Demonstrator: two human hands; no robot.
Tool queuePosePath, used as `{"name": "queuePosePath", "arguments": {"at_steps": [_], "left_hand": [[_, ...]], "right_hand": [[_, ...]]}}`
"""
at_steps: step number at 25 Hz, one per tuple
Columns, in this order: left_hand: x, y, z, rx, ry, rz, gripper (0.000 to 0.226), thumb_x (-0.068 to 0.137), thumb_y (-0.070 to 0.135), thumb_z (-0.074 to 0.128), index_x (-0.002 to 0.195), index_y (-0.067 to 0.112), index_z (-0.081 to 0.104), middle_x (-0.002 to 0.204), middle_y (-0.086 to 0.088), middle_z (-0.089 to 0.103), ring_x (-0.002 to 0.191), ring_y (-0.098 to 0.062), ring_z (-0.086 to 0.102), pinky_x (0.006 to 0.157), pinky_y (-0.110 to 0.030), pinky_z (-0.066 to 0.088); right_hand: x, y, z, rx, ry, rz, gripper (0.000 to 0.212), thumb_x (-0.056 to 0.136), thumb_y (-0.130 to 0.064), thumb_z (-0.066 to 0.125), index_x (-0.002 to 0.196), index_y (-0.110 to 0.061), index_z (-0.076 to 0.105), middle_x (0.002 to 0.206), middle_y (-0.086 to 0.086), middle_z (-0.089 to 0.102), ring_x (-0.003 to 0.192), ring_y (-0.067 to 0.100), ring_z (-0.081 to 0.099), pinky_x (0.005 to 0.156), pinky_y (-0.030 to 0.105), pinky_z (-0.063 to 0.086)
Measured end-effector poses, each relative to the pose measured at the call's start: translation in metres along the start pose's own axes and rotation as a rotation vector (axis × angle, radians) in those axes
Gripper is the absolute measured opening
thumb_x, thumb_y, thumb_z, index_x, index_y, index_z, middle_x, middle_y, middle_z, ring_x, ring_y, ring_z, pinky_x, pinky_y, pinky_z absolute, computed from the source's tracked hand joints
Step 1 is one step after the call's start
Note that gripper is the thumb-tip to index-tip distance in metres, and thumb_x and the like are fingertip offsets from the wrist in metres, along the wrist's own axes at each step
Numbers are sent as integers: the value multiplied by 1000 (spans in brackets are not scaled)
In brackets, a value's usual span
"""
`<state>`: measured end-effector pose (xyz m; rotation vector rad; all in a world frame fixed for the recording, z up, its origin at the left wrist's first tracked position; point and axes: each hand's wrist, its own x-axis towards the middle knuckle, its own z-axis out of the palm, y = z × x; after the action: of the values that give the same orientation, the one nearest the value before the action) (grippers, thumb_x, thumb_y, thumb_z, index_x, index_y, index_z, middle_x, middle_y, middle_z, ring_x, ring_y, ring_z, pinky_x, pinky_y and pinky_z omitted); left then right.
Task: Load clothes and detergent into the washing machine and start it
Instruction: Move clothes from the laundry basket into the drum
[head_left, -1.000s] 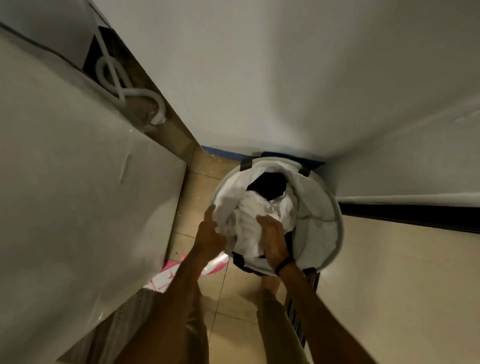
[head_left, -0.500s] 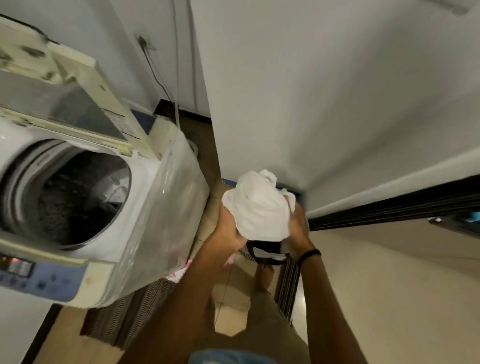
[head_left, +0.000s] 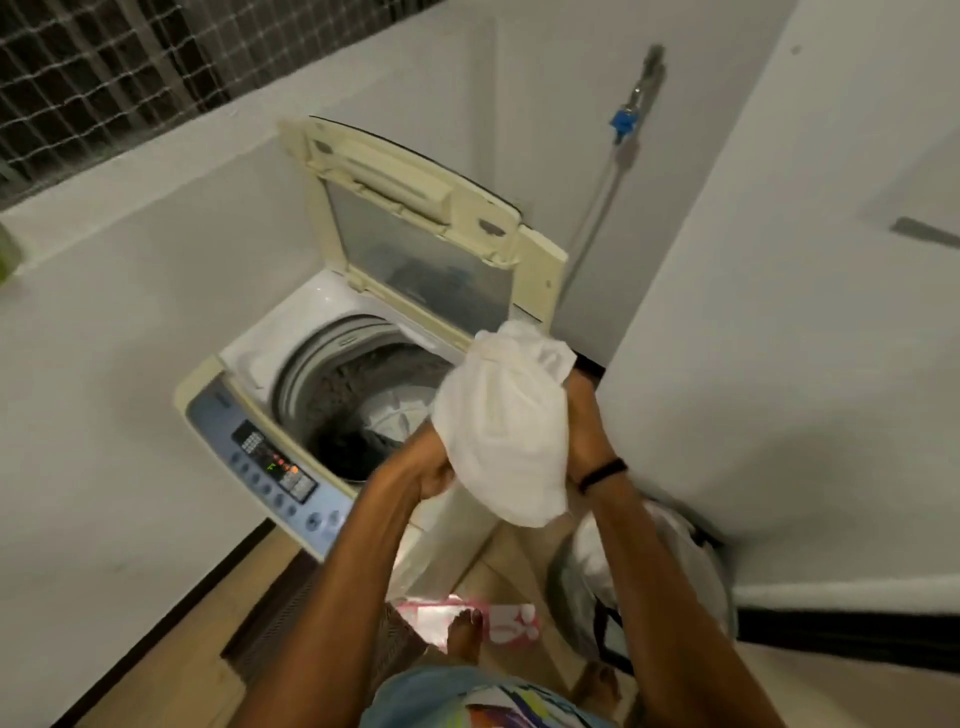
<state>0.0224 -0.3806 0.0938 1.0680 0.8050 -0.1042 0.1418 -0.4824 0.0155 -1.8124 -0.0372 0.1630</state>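
A bundle of white clothes (head_left: 501, 431) is held up between both hands at the right rim of a top-loading washing machine (head_left: 244, 364). My left hand (head_left: 426, 470) grips its lower left side. My right hand (head_left: 584, 415) grips its right side, mostly hidden behind the cloth. The machine's lid (head_left: 415, 228) stands open. Inside the drum (head_left: 363, 405) lie dark and white clothes. The control panel (head_left: 275, 467) at the front shows lit indicators.
A white laundry basket (head_left: 644, 582) stands on the floor at the right, under my right arm, against a white wall (head_left: 779, 312). A pink and white packet (head_left: 467, 621) lies on the floor by my foot. A tap with a hose (head_left: 623, 124) hangs behind the machine.
Both hands lifted the white bundle out of the basket and carried it left and up to the machine's opening. The view swung from the basket to the machine.
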Motion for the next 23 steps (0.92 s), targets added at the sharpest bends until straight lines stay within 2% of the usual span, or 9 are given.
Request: {"name": "queuePosePath", "arguments": {"at_steps": [1,3,5,7,11,14,17,21,23], "left_hand": [[13,8,-19,-33,77,44,32,108,25,37,125,9,59,121,-6,61,113,-30,60,90,-39,48],[34,30,-60,-99,213,122,37,107,21,32,134,5,52,134,-11,58,121,-36,56,100,-43,45],[55,41,-96,-133,319,145,30,107,18,38,128,5,56,123,-12,64,109,-31,60,101,-43,45],[80,40,-119,-36,396,155,33,103,14,49,132,-1,54,125,-14,62,113,-31,59,103,-45,46],[123,32,-154,41,434,56,34,100,19,52,131,6,58,125,-15,64,103,-32,63,84,-41,56],[140,3,-162,346,495,-32,48,92,19,56,139,10,47,124,-10,58,103,-30,58,82,-37,52],[147,-33,-129,431,611,132,39,85,18,56,123,17,60,111,-9,71,98,-30,66,92,-40,54],[136,-94,-24,507,332,297,17,89,6,57,99,11,70,97,-1,71,85,-20,67,85,-9,48],[131,-124,9,682,209,262,15,93,14,58,100,15,71,100,3,70,90,-17,64,89,-25,50]], "right_hand": [[-6,-18,-2,-94,-252,80,53,89,-59,54,125,-22,54,115,-7,62,112,15,48,103,36,42],[-7,-42,18,-42,-437,143,75,80,-68,60,140,-28,40,134,-4,51,116,14,51,100,40,48],[-21,-58,48,210,-706,377,77,77,-62,71,141,-34,38,141,-7,49,120,18,55,92,51,55],[-21,-50,84,177,-795,295,67,75,-47,80,133,-31,49,132,-6,61,116,18,62,89,51,56],[2,-14,138,-161,-621,207,85,70,-53,81,143,-26,45,140,1,57,127,22,55,106,45,46],[5,9,135,-518,-461,217,49,92,-31,60,134,-7,54,136,13,58,127,32,53,107,39,42],[-6,36,92,-302,-376,354,24,95,-18,53,99,-2,70,98,13,74,89,30,71,85,42,58],[-26,87,6,-7,-140,663,15,96,-18,57,96,-7,67,84,8,73,69,23,68,71,40,61],[-36,117,-31,-4,-79,728,14,93,-22,59,92,-11,68,79,7,72,66,22,66,67,38,61]]}}
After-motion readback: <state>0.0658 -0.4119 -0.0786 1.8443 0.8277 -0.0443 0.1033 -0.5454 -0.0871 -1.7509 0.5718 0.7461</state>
